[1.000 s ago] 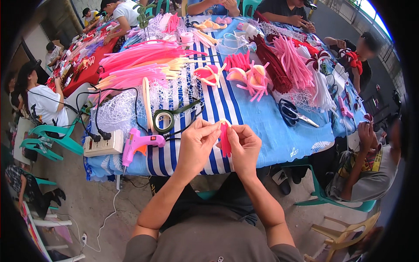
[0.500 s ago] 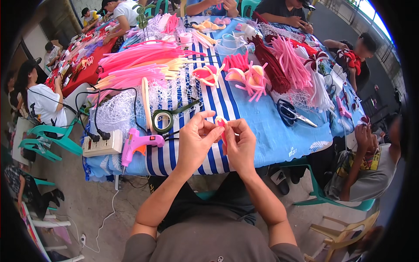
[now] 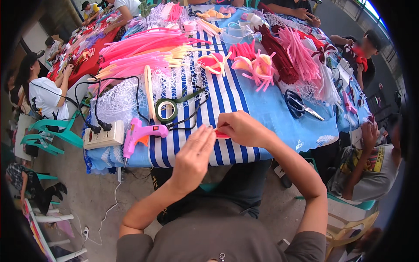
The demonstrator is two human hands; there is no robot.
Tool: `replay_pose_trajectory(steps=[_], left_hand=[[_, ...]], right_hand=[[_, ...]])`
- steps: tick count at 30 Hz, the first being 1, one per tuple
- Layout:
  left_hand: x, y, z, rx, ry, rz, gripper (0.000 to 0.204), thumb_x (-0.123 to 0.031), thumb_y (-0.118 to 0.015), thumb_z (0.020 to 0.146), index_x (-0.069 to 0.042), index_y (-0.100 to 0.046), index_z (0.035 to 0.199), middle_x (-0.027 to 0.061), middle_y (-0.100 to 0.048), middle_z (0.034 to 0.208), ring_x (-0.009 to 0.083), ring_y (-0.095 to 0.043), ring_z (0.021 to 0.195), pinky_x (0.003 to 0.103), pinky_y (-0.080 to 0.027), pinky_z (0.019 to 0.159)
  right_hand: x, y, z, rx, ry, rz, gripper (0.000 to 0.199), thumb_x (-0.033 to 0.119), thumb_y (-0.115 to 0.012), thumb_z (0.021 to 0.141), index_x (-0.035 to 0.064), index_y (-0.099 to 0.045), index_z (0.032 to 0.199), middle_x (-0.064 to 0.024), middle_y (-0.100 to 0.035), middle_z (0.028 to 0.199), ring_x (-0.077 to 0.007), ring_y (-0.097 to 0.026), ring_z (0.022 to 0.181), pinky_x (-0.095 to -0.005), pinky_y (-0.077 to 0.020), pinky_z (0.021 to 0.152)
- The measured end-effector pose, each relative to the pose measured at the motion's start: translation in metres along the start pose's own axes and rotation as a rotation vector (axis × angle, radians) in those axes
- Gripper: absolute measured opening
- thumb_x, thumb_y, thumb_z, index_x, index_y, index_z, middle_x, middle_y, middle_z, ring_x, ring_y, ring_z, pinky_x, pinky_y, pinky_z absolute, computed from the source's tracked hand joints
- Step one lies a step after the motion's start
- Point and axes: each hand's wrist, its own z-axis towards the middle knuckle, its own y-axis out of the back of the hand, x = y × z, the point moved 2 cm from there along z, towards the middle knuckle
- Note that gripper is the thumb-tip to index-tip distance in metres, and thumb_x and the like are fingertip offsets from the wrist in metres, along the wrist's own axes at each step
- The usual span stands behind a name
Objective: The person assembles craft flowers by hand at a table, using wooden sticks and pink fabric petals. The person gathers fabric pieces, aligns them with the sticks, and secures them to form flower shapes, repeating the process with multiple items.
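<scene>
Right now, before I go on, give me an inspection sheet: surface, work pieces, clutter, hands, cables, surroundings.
Surface: striped cloth and blue cloth on the table.
Work pieces: small pink piece between the hands, mostly hidden.
Clutter: glue gun, tape roll and pink strips left and ahead; scissors, partly open, to the right.
Hands: left hand, fingers extended at the piece; right hand pinching it.
Cables: black cables looping to the power strip; white cable on the floor.
Surroundings: other people nearby; green chairs.
</scene>
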Motion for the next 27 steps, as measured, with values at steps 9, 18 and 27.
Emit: replay_pose_trajectory(steps=[9, 18, 27], left_hand=[[-0.019, -0.032, -0.014, 0.324, 0.050, 0.189, 0.068, -0.029, -0.065, 0.081, 0.013, -0.041, 0.128, 0.0313, -0.043, 0.132, 0.0402, -0.038, 0.130, 0.051, -0.027, 0.108], [-0.023, -0.030, -0.002, 0.350, 0.018, 0.278, 0.068, -0.035, -0.065, 0.080, 0.011, -0.045, 0.126, 0.0306, -0.048, 0.127, 0.0401, -0.043, 0.125, 0.051, -0.026, 0.108], [-0.024, -0.034, -0.002, 0.309, 0.017, 0.284, 0.070, -0.033, -0.071, 0.074, 0.012, -0.049, 0.122, 0.0317, -0.049, 0.125, 0.0418, -0.045, 0.122, 0.055, -0.029, 0.105]], right_hand=[[-0.002, 0.010, 0.002, 0.154, -0.026, 0.044, 0.013, 0.005, -0.061, 0.080, -0.0017, -0.061, 0.092, -0.0169, -0.066, 0.077, -0.0296, -0.064, 0.071, -0.0358, -0.0492, 0.064], [-0.014, 0.030, -0.019, 0.146, -0.255, 0.272, 0.021, 0.000, -0.063, 0.075, 0.0006, -0.068, 0.096, -0.0128, -0.066, 0.078, -0.0164, -0.061, 0.064, -0.0307, -0.0478, 0.059], [-0.022, 0.031, -0.032, -0.112, -0.219, 0.111, 0.020, -0.002, -0.067, 0.077, -0.0012, -0.066, 0.097, -0.0081, -0.061, 0.085, -0.0139, -0.058, 0.066, -0.0274, -0.0464, 0.060]])
